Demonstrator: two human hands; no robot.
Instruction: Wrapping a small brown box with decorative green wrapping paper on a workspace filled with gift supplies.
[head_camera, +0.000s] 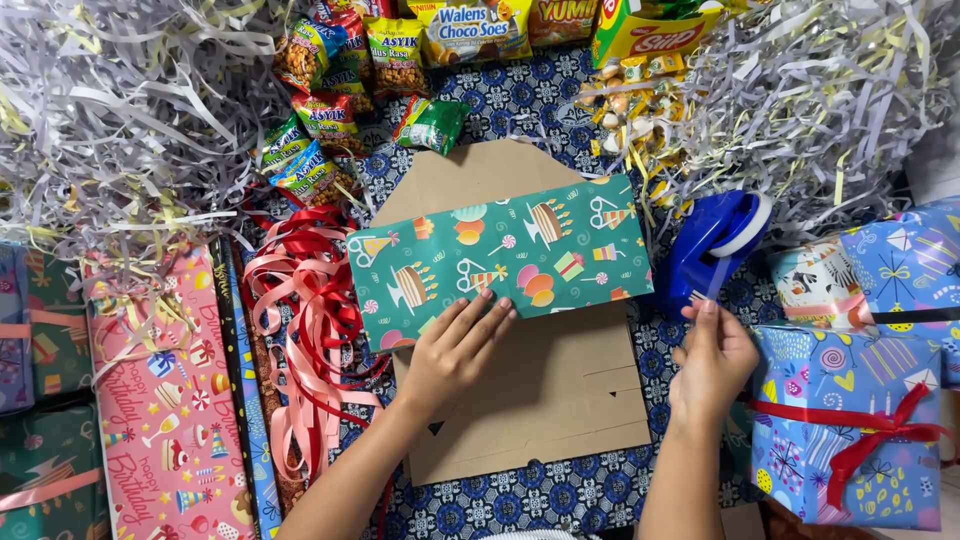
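The hands are both at work in the head view: the left hand (455, 345) lies flat and open, fingers spread, pressing the lower edge of the green party-print wrapping paper (500, 258) down against the brown cardboard box (545, 400), gripping nothing; the right hand (712, 358) is pinched shut, thumb and fingertips closed on a strip of clear tape (712, 282) that runs up to the blue tape dispenser (712, 238) at about one o'clock from it. The green paper sits across the upper middle of the box, centre frame, on a blue patterned cloth (560, 495). To do this well, I judge the flat palm should hold the paper taut and unmoved while the tape is drawn straight and kept off itself, so it does not curl or stick to the fingers. At nine o'clock from the box lies a tangle of red and pink ribbon (305, 310) beside a pink wrapped gift (160, 400); at three to four o'clock a blue wrapped gift with a red bow (850, 430); at twelve o'clock snack packets (400, 50); shredded paper (120, 110) fills the upper corners.
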